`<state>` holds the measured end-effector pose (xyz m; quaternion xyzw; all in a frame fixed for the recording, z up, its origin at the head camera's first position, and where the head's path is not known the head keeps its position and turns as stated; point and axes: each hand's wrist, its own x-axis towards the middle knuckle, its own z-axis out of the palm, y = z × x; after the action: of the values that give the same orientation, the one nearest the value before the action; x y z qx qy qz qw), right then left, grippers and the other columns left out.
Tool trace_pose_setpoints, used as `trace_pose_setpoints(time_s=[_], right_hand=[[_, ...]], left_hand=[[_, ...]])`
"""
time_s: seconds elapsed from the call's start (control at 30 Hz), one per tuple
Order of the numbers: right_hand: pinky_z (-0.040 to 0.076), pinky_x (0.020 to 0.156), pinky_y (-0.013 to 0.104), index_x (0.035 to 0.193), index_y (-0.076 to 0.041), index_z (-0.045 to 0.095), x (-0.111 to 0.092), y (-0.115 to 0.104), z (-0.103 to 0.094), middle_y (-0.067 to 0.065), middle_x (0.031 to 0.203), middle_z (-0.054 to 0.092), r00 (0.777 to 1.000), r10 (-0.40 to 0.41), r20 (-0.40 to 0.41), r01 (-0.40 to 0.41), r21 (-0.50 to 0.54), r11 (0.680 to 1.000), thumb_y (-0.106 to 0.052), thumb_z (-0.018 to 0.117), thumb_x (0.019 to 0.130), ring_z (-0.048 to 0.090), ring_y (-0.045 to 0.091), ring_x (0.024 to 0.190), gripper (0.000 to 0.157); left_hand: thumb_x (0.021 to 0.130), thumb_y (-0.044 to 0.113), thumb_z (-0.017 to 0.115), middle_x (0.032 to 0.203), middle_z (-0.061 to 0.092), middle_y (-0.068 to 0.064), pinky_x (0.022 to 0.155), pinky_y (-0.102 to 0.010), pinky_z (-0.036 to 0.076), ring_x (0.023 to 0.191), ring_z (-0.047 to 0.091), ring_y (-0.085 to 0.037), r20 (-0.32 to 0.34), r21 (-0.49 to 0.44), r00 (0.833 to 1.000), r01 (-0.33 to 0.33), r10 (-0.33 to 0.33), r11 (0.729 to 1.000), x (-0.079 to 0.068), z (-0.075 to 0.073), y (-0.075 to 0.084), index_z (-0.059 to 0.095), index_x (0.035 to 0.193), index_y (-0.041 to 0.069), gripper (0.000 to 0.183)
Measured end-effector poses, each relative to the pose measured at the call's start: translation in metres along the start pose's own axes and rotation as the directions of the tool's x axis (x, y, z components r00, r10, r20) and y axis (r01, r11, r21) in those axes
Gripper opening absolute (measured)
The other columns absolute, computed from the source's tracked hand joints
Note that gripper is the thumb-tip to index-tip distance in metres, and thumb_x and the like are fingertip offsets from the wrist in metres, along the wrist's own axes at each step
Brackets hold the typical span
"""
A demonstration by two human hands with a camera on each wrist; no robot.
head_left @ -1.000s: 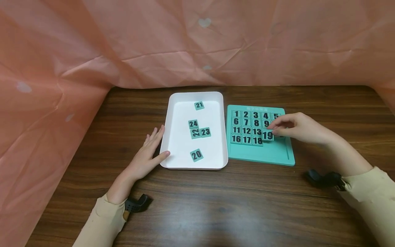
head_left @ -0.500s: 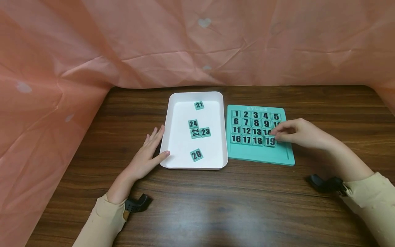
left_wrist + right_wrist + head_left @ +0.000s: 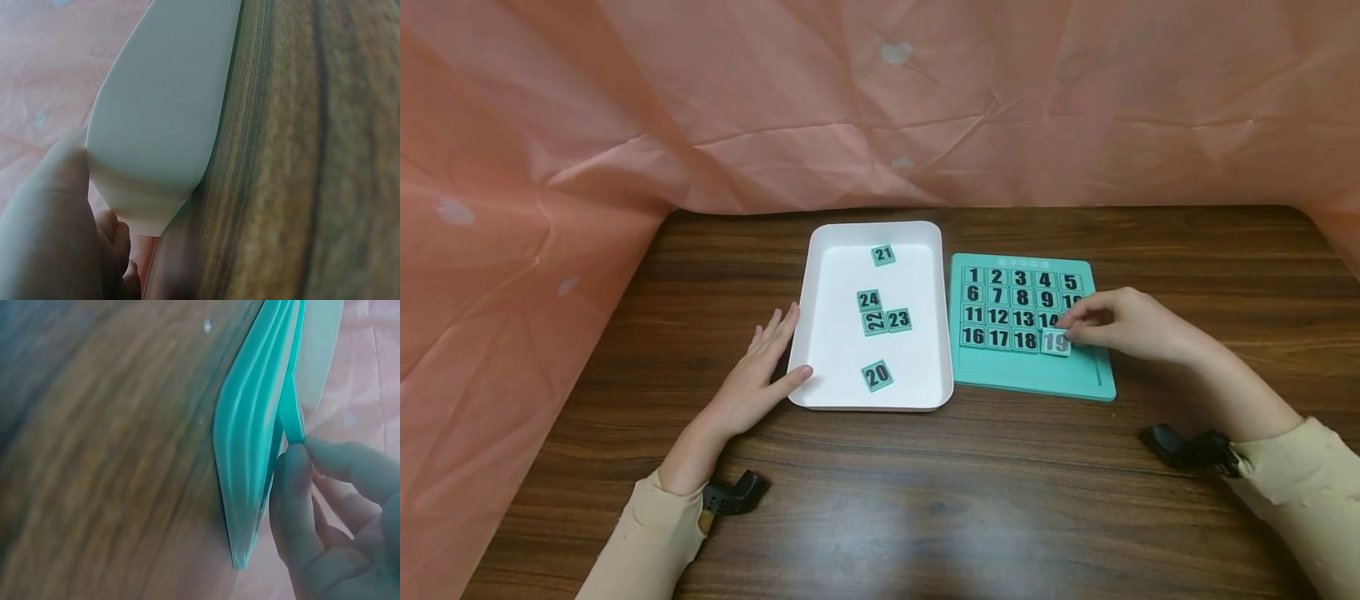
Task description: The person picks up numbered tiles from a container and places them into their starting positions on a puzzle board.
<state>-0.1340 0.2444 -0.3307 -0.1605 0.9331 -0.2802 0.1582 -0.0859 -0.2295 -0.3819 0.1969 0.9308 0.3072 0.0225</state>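
Observation:
My right hand (image 3: 1123, 323) pinches a number tile marked 19 (image 3: 1056, 342) by its right edge, between thumb and fingers. The tile lies over the turquoise puzzle board (image 3: 1030, 375), just right of the 18 tile (image 3: 1025, 340). In the right wrist view the held tile (image 3: 290, 412) tilts up from the board, its near edge between the fingertips. My left hand (image 3: 756, 379) rests at the left side of the white tray (image 3: 827, 358), fingers extended and thumb over the rim. In the left wrist view the thumb (image 3: 59, 181) touches the tray's edge.
Loose tiles lie in the tray: 21 (image 3: 883, 255), 24 (image 3: 868, 300), 22 (image 3: 873, 322), 23 (image 3: 898, 320) and 20 (image 3: 877, 376). Rows of tiles from 1 fill the board's upper part. A pink curtain (image 3: 880, 108) hangs behind the wooden table (image 3: 865, 500).
My right hand has brought the 19 tile slightly right and nearer to me, from overlapping the third row to beside the 18. The left hand stays put.

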Motion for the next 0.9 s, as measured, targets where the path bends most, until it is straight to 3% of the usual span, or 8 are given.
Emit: trace_pose_setpoints(time_s=[0.5, 0.73, 0.9], right_hand=[[0.045, 0.064, 0.025, 0.089, -0.015, 0.07, 0.004, -0.009, 0.008, -0.002, 0.085, 0.067, 0.998, -0.046, -0.05, 0.042, -0.072, 0.996, -0.019, 0.065, 0.083, 0.057, 0.012, 0.076, 0.008], [0.046, 0.062, 0.025, 0.09, -0.014, 0.069, 0.003, -0.011, 0.01, -0.004, 0.08, 0.066, 0.998, -0.048, -0.042, 0.046, -0.048, 0.998, -0.025, 0.073, 0.077, 0.058, 0.01, 0.072, 0.018], [0.047, 0.062, 0.024, 0.089, -0.014, 0.069, 0.003, -0.012, 0.012, -0.004, 0.079, 0.065, 0.996, -0.063, -0.056, 0.06, -0.066, 0.996, -0.02, 0.073, 0.076, 0.058, 0.01, 0.073, 0.014]], left_hand=[[0.089, 0.041, 0.054, 0.153, 0.006, 0.006, 0.11, -0.048, 0.001, 0.14, 0.001, -0.019, 0.001, -0.002, 1.0, 0.0, 0.0, 1.0, 0.0, 0.0, 0.0, 0.004, 0.147, 0.028, 0.077], [0.089, 0.046, 0.051, 0.152, 0.006, 0.008, 0.111, -0.048, 0.001, 0.139, 0.001, -0.018, 0.002, 0.003, 1.0, 0.01, -0.01, 1.0, 0.0, 0.0, 0.001, 0.003, 0.146, 0.029, 0.077], [0.089, 0.044, 0.053, 0.153, 0.007, 0.007, 0.11, -0.048, 0.002, 0.139, 0.001, -0.018, 0.002, 0.002, 1.0, 0.011, -0.011, 1.0, 0.0, 0.001, 0.0, 0.004, 0.146, 0.03, 0.077]])
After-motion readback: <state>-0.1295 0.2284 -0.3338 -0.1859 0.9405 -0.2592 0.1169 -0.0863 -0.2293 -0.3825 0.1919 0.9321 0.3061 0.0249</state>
